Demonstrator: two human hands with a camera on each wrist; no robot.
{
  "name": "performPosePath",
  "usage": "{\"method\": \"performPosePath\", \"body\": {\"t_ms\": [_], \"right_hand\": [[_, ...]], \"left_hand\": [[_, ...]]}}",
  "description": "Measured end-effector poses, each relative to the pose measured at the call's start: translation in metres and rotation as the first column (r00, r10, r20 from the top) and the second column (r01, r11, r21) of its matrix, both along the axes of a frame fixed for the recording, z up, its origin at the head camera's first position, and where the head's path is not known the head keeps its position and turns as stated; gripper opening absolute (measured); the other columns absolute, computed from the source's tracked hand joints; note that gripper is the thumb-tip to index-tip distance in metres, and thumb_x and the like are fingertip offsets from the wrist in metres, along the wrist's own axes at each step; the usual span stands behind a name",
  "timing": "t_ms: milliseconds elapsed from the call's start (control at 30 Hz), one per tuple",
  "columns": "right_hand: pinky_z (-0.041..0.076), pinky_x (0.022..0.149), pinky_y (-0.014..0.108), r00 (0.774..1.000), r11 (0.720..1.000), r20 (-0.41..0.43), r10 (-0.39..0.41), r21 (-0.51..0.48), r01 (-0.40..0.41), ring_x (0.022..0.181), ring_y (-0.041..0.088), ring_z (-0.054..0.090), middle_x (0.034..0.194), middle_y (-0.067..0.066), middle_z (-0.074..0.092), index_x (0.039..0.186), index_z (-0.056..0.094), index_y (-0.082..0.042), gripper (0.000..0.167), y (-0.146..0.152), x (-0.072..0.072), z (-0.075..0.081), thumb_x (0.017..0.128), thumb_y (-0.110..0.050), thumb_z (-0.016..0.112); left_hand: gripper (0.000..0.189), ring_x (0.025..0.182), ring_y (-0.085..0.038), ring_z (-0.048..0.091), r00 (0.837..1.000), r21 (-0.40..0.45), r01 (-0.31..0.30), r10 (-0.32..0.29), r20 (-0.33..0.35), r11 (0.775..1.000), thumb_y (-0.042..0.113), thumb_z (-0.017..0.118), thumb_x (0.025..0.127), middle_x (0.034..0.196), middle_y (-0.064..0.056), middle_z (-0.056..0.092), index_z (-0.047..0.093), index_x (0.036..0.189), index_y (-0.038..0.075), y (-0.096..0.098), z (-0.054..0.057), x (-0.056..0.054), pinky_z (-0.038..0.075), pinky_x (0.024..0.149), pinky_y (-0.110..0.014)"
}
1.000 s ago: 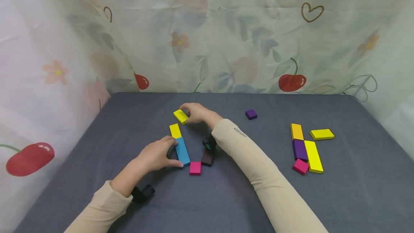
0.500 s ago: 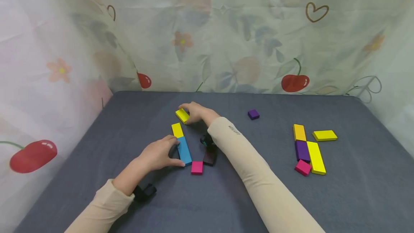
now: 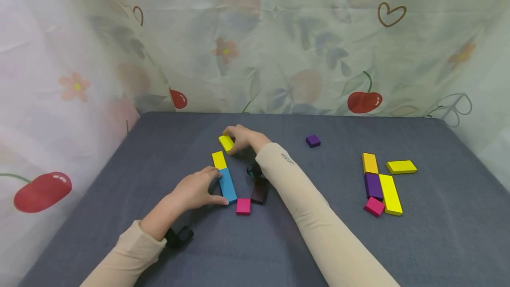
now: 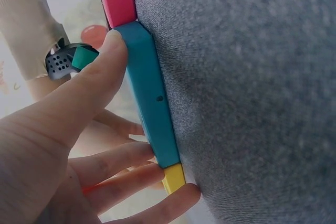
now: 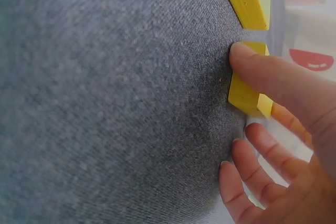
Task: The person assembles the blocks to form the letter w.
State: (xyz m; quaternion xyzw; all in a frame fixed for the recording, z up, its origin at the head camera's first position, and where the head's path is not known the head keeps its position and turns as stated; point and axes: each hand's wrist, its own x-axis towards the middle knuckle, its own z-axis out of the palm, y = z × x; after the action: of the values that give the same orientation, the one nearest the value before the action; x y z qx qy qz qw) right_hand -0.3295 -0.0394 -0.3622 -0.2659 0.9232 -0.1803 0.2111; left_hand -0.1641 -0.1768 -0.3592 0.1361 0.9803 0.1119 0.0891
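In the head view my left hand (image 3: 193, 190) spans the blue block (image 3: 228, 185), thumb at its near end and fingers at its far end. In the left wrist view the thumb (image 4: 112, 56) presses the blue block beside the pink one. A yellow block (image 3: 219, 160) meets the blue block's far end. Beyond it, my right hand (image 3: 244, 139) pinches another yellow block (image 3: 226, 144), which lies at a slant on the cloth with a small gap to the row. A pink block (image 3: 243, 206) and a dark brown block (image 3: 260, 191) sit at the near end.
On the right stand an orange block (image 3: 369, 163), a purple block (image 3: 373, 186), a pink block (image 3: 374, 206) and a long yellow block (image 3: 391, 194), grouped together. Another yellow block (image 3: 401, 167) lies beside them. A small purple block (image 3: 313, 141) lies near the back of the grey table (image 3: 303, 234).
The right hand has turned the pinched yellow block slightly and shifted it a little to the right. The left hand stays at the blue block. The head view has shifted slightly.
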Motion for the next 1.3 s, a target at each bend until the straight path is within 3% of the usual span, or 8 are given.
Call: {"method": "performPosePath", "body": {"t_ms": [267,600,800,1133,1300], "right_hand": [[0.044,0.091,0.034,0.998,0.999,-0.032,-0.050,-0.015,0.049,0.106,0.024,0.048,0.125,0.014,0.045,0.128,0.041,-0.009,0.063,0.005,0.001,0.002,0.078,-0.027,0.075],[0.047,0.086,0.032,0.995,0.996,-0.079,-0.064,-0.063,0.059,0.098,0.024,0.050,0.117,0.014,0.050,0.123,0.044,-0.004,0.064,0.028,0.004,0.021,0.075,-0.029,0.078],[0.046,0.079,0.029,0.992,0.992,-0.095,-0.087,-0.094,0.078,0.091,0.022,0.050,0.112,0.014,0.052,0.119,0.046,-0.002,0.060,0.046,0.008,0.023,0.075,-0.029,0.078],[0.046,0.095,0.037,0.992,0.987,-0.096,-0.088,-0.141,0.074,0.112,0.026,0.051,0.124,0.014,0.051,0.124,0.045,-0.001,0.067,0.068,0.020,0.019,0.074,-0.033,0.078],[0.046,0.097,0.038,0.992,0.986,-0.110,-0.063,-0.160,0.045,0.113,0.027,0.051,0.125,0.014,0.052,0.126,0.047,-0.001,0.070,0.077,0.029,0.017,0.073,-0.035,0.078]], "left_hand": [[0.080,0.112,-0.027,0.057,1.000,-0.008,-0.013,0.013,0.012,1.000,0.048,0.077,0.070,0.134,-0.015,0.052,0.052,0.130,0.001,0.003,-0.001,-0.001,0.048,0.095,-0.046],[0.079,0.109,-0.027,0.057,1.000,0.003,-0.008,0.008,0.009,1.000,0.047,0.078,0.070,0.132,-0.015,0.053,0.053,0.129,0.001,0.002,-0.001,0.000,0.049,0.094,-0.046],[0.080,0.109,-0.027,0.057,1.000,-0.007,-0.007,0.007,0.009,1.000,0.047,0.078,0.070,0.132,-0.016,0.053,0.052,0.129,0.000,0.002,0.000,-0.001,0.049,0.094,-0.046],[0.080,0.110,-0.027,0.056,1.000,-0.013,-0.017,0.017,0.013,1.000,0.048,0.077,0.070,0.133,-0.016,0.052,0.052,0.129,0.000,0.002,-0.001,-0.001,0.049,0.094,-0.046],[0.080,0.109,-0.027,0.057,1.000,-0.002,-0.017,0.017,0.018,1.000,0.048,0.077,0.070,0.133,-0.015,0.052,0.052,0.130,0.000,0.002,0.000,-0.001,0.049,0.095,-0.045]]}}
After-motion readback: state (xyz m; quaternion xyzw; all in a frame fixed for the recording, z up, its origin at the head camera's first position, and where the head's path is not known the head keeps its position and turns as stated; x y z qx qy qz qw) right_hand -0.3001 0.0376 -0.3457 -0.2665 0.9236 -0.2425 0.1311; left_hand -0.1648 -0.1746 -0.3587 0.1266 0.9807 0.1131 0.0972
